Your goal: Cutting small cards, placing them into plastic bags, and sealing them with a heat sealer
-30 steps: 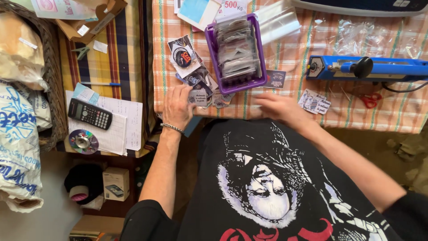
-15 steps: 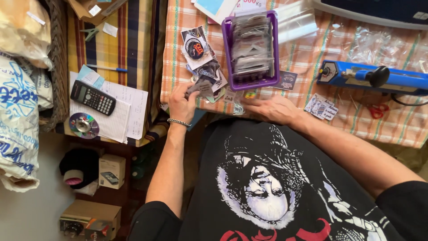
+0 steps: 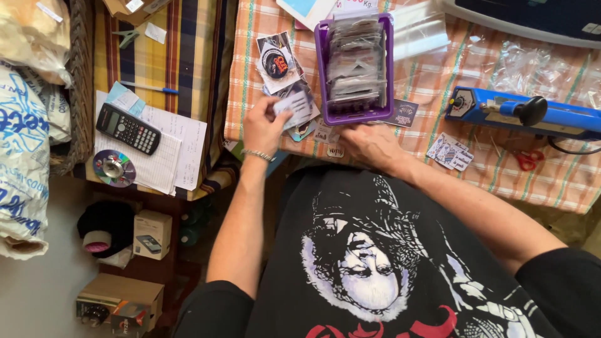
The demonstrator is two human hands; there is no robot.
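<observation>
Near the front edge of the desk [image 3: 551, 188]: left hand [image 3: 263, 128] now lifted, pinching a small sticker [image 3: 293, 103] beside the purple tray [image 3: 322, 69]. Right hand [image 3: 369, 144] flat on loose stickers [image 3: 313, 128], gripping nothing. Sticker picked out, so sorting going on. Open room right, before the blue sealer [image 3: 519, 112].

Open cloth shows between the purple basket [image 3: 354, 62] and the blue sealer [image 3: 519, 112]; a hand could pass there, w/ only one dark sticker [image 3: 402, 114] lying flat. Left of the basket, loose stickers [image 3: 280, 62] crowd the table's corner. The left hand [image 3: 263, 128] fills the near edge there, the right hand [image 3: 369, 143] sits just below the basket, blocking approach from the front. Crinkled clear bags [image 3: 532, 69] clutter the far right (soft, low). Red scissors [image 3: 529, 159] and small cards [image 3: 449, 151] lie near the sealer.
</observation>
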